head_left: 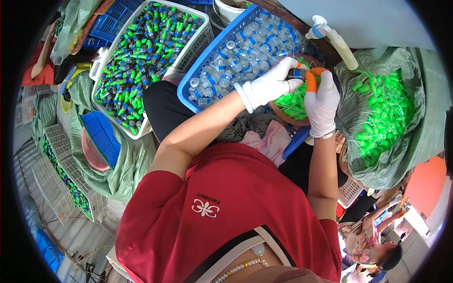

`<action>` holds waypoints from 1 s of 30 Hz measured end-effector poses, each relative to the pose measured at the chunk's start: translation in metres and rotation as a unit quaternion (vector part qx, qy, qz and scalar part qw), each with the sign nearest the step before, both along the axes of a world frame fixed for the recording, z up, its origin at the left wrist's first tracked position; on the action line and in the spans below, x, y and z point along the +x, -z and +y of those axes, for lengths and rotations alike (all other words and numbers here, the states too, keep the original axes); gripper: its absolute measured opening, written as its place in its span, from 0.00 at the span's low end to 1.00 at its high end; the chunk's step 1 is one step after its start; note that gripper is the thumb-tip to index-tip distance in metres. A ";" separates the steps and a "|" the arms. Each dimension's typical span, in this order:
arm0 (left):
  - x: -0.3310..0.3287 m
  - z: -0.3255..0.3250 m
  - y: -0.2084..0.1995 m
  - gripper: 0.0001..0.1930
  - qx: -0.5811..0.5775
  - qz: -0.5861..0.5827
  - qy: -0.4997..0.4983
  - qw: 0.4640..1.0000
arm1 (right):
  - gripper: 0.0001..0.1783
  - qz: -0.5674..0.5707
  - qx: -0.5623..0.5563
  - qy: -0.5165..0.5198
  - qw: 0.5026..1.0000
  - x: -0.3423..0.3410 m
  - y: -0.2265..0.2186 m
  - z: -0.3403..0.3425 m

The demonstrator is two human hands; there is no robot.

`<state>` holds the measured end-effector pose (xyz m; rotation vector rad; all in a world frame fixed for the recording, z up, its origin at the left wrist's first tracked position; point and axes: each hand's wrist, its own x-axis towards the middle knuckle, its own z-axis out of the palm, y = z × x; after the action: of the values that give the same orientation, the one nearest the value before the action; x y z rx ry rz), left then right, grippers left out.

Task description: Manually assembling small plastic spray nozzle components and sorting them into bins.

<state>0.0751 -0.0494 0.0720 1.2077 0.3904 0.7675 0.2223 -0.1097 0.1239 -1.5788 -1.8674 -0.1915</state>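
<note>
My left hand [276,86], in a white glove with an orange fingertip cover, holds a small dark bottle [296,74] with a blue band, lying sideways in its fingers. Close against the bottle's end, my right hand [322,101] is closed, also gloved in white with orange covers on thumb and finger. Whatever its fingertips pinch is hidden. Beneath both hands stands a brownish round bowl [279,112] of green caps [293,104] with thin clear stems. A blue basket [187,77] left of it holds many clear little bottles [245,52] with blue bands.
A white basket [207,21] at far left holds dark bottles with green caps [146,61]. On the right, a grey-green sack [377,177] contains more green caps [384,113]. A squeeze bottle [342,47] lies beyond my right hand. Another person [363,240] works at lower right.
</note>
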 end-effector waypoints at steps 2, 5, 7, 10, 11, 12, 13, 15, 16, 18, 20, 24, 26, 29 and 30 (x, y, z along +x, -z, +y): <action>0.000 -0.005 -0.006 0.23 -0.015 0.098 0.006 0.995 | 0.09 0.100 -0.043 0.014 0.994 -0.001 0.012 -0.003; 0.006 -0.016 0.011 0.22 0.194 0.128 -0.092 0.968 | 0.07 0.314 -0.137 0.032 0.939 0.003 0.021 -0.008; 0.005 -0.019 0.017 0.22 0.295 0.141 -0.138 0.935 | 0.06 0.603 -0.263 0.056 0.751 0.004 0.022 -0.010; -0.003 -0.019 0.028 0.22 0.397 0.122 -0.140 0.899 | 0.06 0.571 -0.277 0.055 0.771 -0.004 0.022 -0.017; -0.006 -0.019 0.028 0.22 0.397 0.122 -0.139 0.899 | 0.06 0.555 -0.283 0.055 0.780 -0.006 0.022 -0.020; -0.010 -0.019 0.029 0.22 0.341 0.122 -0.113 0.925 | 0.06 0.556 -0.283 0.056 0.780 -0.006 0.021 -0.023; -0.014 -0.020 0.029 0.21 0.283 0.121 -0.086 0.948 | 0.07 0.539 -0.303 0.050 0.784 -0.006 0.019 -0.025; -0.020 -0.022 0.029 0.21 0.223 0.119 -0.057 0.966 | 0.09 0.504 -0.341 0.038 0.792 -0.005 0.017 -0.030; -0.020 -0.026 0.029 0.21 0.284 0.130 -0.072 0.947 | 0.09 0.505 -0.341 0.042 0.792 -0.001 0.020 -0.033; -0.022 -0.032 0.028 0.20 0.402 0.146 -0.100 0.898 | 0.12 0.368 -0.342 0.059 0.863 0.007 0.030 -0.037; -0.031 -0.027 0.029 0.19 0.285 0.155 -0.047 0.945 | 0.14 0.295 -0.341 0.073 0.890 0.013 0.037 -0.039; -0.042 -0.023 0.026 0.18 0.052 0.152 0.063 0.985 | 0.17 -0.006 -0.062 -0.136 0.989 0.008 0.022 -0.037; -0.044 -0.023 0.026 0.18 0.082 0.116 0.081 0.987 | 0.18 0.096 -0.231 -0.096 0.963 0.010 0.023 -0.043; -0.042 -0.030 0.037 0.17 0.232 0.110 -0.009 0.966 | 0.19 0.128 -0.297 -0.068 0.944 0.001 0.014 -0.048; -0.042 -0.032 0.040 0.17 0.305 0.107 -0.055 0.945 | 0.18 0.109 -0.281 -0.062 0.952 -0.005 0.010 -0.049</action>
<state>0.0333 -0.0809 0.0321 1.8740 0.4142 0.8898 0.2172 -0.1588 0.1144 -1.7435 -1.9321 0.5989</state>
